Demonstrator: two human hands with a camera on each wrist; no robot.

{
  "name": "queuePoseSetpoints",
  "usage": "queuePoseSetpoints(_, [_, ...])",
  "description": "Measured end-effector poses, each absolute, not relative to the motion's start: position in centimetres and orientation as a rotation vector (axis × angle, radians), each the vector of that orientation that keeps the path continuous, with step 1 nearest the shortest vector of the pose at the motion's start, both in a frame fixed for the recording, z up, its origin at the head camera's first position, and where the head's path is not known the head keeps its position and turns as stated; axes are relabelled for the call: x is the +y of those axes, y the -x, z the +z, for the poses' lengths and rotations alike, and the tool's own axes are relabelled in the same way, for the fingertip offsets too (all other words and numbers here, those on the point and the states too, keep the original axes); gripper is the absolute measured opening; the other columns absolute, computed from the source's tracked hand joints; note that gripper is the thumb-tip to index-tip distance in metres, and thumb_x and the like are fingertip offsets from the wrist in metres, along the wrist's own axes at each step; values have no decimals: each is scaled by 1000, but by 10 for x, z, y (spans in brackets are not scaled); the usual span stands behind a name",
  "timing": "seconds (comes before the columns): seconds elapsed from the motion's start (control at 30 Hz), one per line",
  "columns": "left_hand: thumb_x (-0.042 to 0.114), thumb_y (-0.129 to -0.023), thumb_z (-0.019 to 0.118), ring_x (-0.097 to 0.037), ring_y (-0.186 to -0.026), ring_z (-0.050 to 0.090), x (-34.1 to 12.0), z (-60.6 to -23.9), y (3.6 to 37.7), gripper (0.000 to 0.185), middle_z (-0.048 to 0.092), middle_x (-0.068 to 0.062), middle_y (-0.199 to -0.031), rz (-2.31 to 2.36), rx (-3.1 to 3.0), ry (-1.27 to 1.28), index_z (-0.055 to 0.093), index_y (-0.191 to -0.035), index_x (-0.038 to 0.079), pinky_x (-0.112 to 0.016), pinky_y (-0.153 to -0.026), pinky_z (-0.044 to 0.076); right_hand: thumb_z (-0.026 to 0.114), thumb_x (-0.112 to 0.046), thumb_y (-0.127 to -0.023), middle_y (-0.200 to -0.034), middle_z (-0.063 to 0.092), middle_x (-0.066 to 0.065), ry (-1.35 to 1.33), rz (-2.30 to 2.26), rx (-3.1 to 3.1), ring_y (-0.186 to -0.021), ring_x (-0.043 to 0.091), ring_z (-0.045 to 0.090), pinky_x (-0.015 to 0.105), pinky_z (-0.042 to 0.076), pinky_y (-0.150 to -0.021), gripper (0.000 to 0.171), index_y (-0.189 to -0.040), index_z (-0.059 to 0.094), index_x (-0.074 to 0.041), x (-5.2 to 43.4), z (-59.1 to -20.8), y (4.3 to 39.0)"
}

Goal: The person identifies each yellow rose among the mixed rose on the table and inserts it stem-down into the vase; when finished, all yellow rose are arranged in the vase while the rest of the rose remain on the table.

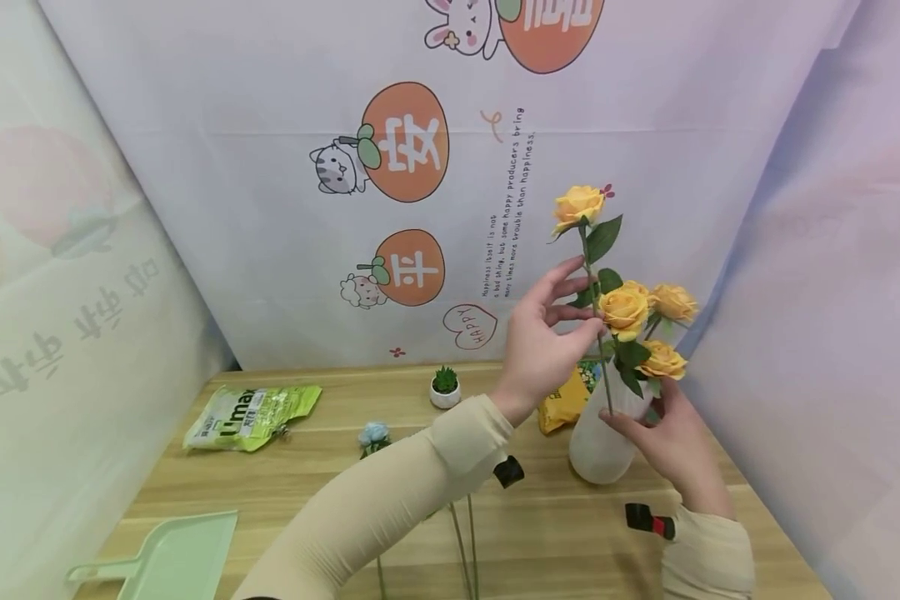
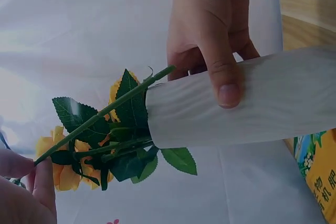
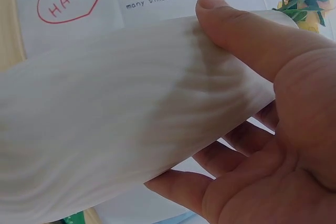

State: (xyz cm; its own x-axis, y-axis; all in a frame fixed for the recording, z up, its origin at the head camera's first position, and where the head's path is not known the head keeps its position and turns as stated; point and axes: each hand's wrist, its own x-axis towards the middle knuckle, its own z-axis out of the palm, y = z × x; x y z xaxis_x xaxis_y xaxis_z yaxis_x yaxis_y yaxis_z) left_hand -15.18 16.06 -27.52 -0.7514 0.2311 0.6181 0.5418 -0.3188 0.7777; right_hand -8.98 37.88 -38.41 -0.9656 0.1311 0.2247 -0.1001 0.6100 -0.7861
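My left hand (image 1: 587,319) pinches the green stem (image 2: 105,109) of a tall yellow rose (image 1: 578,205), and the stem's lower end reaches into the mouth of a white ribbed vase (image 1: 598,446). My right hand (image 1: 651,427) grips the vase near its neck, thumb (image 2: 227,72) across the front and fingers (image 3: 184,184) behind. Three more yellow roses (image 1: 625,310) with dark leaves stand in the vase. In the right wrist view the vase (image 3: 115,103) fills the frame under my thumb (image 3: 247,30).
On the wooden table (image 1: 285,492) lie a green snack bag (image 1: 251,414), a small potted succulent (image 1: 444,387), a blue flower (image 1: 373,434), loose green stems (image 1: 461,542) and a green dustpan (image 1: 167,565). A yellow bag (image 1: 561,406) lies behind the vase. Printed cloth walls stand close around.
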Motion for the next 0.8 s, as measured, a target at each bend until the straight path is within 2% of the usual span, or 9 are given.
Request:
queuePoseSetpoints(0.07, [-12,-93,77,-9,-97,74,166,-272,154,74,71,-1,-136,-2169,-1673,978,59,-154,25,-32,-77,67,87,-40,-94,-161,43,29,13,1295,-2568,-138,53,53,37,60,-92,106,-171,21,-8,378,-384,90])
queuePoseSetpoints(0.17, [-12,-93,76,-10,-97,74,172,-268,160,73,70,-2,-135,-2163,-1637,940,59,-153,24,-32,-79,67,87,-39,-94,-160,43,28,1,1287,-2559,-137,53,53,33,60,-91,105,-170,23,-6,378,-386,89])
queuePoseSetpoints(0.47, [-12,-93,75,-10,-97,74,186,-267,170,71,69,-2,-135,-2163,-1556,867,59,-153,23,-31,-82,66,86,-42,-94,-158,44,31,12,1258,-2559,-136,53,54,52,60,-94,105,-169,23,-4,378,-389,90])
queuePoseSetpoints(0.8, [-10,-94,76,-14,-100,75,189,-265,176,71,70,-2,-136,-2095,-1544,844,58,-154,23,-29,-82,66,87,-40,-94,-153,48,29,27,1299,-2555,-133,50,57,43,62,-90,101,-166,27,-2,376,-386,88])
